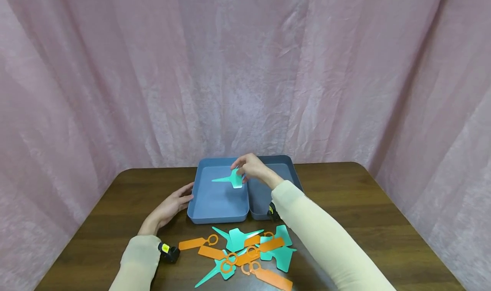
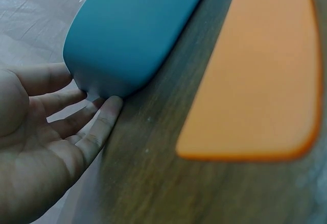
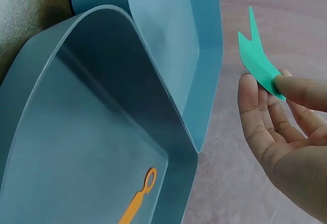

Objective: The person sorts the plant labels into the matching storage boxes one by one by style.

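Note:
My right hand [image 1: 253, 167] pinches a green T-shaped plant label [image 1: 237, 179] between thumb and fingers, above the left blue tray [image 1: 218, 208]. The label's pointed stem juts out to the left. In the right wrist view the thumb presses on the label [image 3: 260, 68] from one side. My left hand [image 1: 171, 206] rests against the outer left wall of that tray, fingers extended. Fingertips [image 2: 110, 109] touch the tray's lower corner in the left wrist view. Inside the right blue tray [image 3: 97, 157] lies an orange ring-ended tag [image 3: 135, 203].
In front of the trays several green plant labels [image 1: 284, 259] and orange ring-ended tags [image 1: 273, 278] overlap in a loose pile on the wooden table [image 1: 345, 206]. One orange tag [image 1: 192, 243] lies at the pile's left. A pink curtain [image 1: 245, 69] hangs behind the table.

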The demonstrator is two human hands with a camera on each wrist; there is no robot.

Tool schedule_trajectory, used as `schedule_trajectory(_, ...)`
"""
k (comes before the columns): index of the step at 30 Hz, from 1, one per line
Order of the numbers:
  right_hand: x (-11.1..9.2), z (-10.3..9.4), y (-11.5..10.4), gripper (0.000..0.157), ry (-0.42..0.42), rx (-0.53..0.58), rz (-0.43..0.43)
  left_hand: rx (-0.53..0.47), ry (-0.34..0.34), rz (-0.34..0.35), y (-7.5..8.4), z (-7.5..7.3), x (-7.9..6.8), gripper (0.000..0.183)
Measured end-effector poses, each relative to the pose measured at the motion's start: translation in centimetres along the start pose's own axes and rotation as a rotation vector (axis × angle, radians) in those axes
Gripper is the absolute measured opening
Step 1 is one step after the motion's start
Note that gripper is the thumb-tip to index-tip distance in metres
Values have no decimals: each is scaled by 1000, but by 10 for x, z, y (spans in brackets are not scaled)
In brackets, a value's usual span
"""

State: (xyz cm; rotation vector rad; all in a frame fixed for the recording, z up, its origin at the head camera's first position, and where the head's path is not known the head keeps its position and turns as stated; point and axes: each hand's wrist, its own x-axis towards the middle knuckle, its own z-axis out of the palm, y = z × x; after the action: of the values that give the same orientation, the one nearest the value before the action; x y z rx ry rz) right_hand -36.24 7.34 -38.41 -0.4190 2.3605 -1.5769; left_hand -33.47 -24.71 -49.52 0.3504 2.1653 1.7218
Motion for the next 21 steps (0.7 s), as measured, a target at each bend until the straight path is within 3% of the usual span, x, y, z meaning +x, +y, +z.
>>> schedule_trajectory(21,6,6,4,30,-23,-9,3,-2,2,-6,1,0,2,62)
